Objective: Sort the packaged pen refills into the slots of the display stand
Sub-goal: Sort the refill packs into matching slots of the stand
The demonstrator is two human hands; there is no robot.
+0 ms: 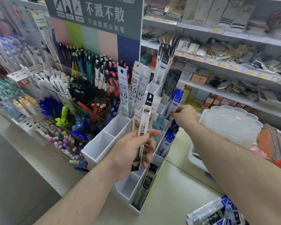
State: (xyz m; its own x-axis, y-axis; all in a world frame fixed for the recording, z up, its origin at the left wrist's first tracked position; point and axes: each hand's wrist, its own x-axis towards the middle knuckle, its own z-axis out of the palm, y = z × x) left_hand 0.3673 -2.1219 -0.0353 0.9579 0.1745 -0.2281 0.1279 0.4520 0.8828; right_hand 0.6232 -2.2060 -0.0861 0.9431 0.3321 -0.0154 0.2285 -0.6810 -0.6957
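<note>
Left hand (133, 148) fingers clamped on black-white refill pack (144, 127); right hand (184, 116) pinches blue refill pack (176, 99) over a far-right display stand (102, 143) slot. Risk: blue pack snags neighbours, lands in the wrong slot.

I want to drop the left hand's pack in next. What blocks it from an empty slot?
Nothing visible: the left hand holds the refill pack directly above the stand, whose near-left slots stand open and empty.

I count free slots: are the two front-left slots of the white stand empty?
Empty: both front-left slots of the white stand show only bare walls.
</note>
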